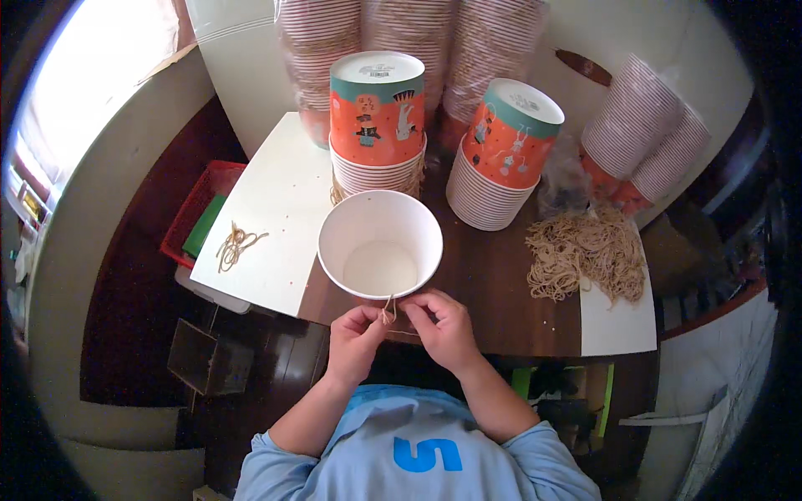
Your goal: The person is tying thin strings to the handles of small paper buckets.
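Note:
A white-lined paper bucket [334, 242] stands upright near the table's front edge, its open mouth facing up. At its near rim a thin tan cord [389, 306] runs in a small loop. My left hand [355, 338] pinches this cord between thumb and fingertips. Just to the right, my right hand [444, 330] has its thumb and fingers drawn together at the cord, close under the rim. Its fingertips are partly hidden, but they also seem to grip the cord. Whether the cord passes through the bucket's wall cannot be seen.
Behind the bucket stand two upside-down stacks of orange-and-green paper buckets, one left [378, 108] and one right [511, 138]. A heap of tan cords [589, 255] lies at the right; a few loose cords [238, 246] lie left. Wrapped stacks [409, 33] line the back. A red basket [188, 213] sits beyond the left edge.

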The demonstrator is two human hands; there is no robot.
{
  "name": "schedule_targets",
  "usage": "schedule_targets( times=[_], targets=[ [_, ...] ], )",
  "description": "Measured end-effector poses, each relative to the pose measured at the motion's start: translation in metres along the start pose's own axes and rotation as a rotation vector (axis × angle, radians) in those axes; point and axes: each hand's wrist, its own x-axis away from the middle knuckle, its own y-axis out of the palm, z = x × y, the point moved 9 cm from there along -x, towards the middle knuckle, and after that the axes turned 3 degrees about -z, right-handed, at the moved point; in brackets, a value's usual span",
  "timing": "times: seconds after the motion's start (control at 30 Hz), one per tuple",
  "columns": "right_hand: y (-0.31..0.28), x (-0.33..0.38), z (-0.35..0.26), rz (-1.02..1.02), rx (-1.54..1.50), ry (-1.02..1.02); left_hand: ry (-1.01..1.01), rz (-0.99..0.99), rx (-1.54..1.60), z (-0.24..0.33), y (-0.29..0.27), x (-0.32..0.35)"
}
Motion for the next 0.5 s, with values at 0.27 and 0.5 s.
schedule_targets(
  times=[0.27, 0.5],
  targets=[
    [0.001, 0.001, -0.035, -0.090, 0.089, 0.018, 0.523, 0.152, -0.812, 0.061, 0.017, 0.019],
    [0.003, 0.002, -0.024, -0.017, 0.282, -0.132, 0.425, 0.121, -0.658, 0.047, 0.007, 0.013]
  ],
)
